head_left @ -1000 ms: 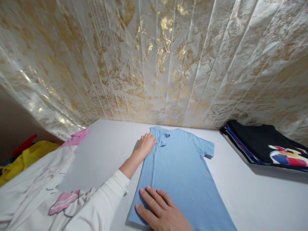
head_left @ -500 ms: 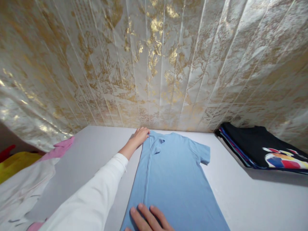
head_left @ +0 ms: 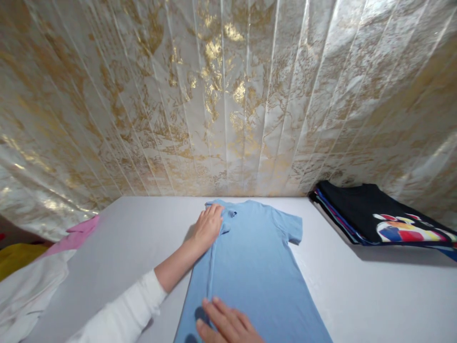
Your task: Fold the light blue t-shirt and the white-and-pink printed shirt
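A light blue T-shirt [head_left: 257, 267] lies on the white table, its left side folded inward in a long strip, with the folded sleeve bunched near the collar. My left hand [head_left: 207, 226] rests on the folded strip by the shoulder, fingers stretched forward and flat on the cloth. Low in the view, my right hand [head_left: 230, 324] is over the shirt's lower body with its fingers extended and slightly apart, a shadow beside them; whether it touches the cloth I cannot tell. On the right, the other short sleeve [head_left: 293, 227] lies spread out.
Folded shirts are stacked at the right, topped by a black one [head_left: 357, 205] with a colourful print. White [head_left: 32, 290], pink [head_left: 76, 234] and yellow [head_left: 19, 257] clothes lie at the left. Behind the white table [head_left: 132, 238] hangs a gold-patterned curtain [head_left: 228, 95].
My left hand has come back from the shirt's shoulder corner and now lies flat on the folded strip. My right hand has shifted slightly. The view has turned a little to the right.
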`<state>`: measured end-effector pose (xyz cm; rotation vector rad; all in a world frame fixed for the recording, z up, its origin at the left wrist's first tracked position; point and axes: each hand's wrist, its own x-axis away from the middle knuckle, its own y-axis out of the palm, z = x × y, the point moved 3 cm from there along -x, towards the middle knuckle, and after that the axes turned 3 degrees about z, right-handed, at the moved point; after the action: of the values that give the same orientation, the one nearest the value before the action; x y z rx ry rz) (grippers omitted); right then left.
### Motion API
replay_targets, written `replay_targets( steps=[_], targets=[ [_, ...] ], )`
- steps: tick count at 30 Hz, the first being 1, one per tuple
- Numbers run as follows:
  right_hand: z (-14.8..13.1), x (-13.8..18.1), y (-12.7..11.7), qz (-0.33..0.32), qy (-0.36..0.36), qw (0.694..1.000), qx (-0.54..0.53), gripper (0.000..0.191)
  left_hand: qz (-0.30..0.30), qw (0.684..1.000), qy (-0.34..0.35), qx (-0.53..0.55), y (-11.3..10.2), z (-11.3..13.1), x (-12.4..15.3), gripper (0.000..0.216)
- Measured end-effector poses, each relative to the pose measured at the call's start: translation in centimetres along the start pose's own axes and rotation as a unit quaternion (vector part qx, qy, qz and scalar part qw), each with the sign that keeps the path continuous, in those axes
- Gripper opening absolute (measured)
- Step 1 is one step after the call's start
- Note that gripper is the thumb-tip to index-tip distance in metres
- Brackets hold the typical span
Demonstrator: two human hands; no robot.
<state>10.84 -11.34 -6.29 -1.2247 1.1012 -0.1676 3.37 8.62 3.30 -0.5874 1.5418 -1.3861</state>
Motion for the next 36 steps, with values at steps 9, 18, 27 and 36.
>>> replay_targets(
  steps=[9,18,27,36],
  targets=[
    [4.8,4.6,-7.8,0.0,-0.082,0.991,0.105,0.045,-0.054,0.998,0.027,0.019,1.7,4.6,6.7,0.058],
    [19.9,2.8,-12.6,-0.059,0.29,0.955,0.037,0.046,-0.043,0.997,0.061,0.031,0.5,6.0,7.3,0.054],
    [28.9,-2.6,-12.7,-0.044,0.469,0.879,0.073,0.01,-0.087,0.996,0.005,0.022,1.5,5.0,5.8,0.062],
    [24.4,-13.5,-9.4,-0.104,0.459,0.872,-0.138,0.025,-0.071,0.996,0.02,0.046,1.5,4.9,5.9,0.056]
  ],
)
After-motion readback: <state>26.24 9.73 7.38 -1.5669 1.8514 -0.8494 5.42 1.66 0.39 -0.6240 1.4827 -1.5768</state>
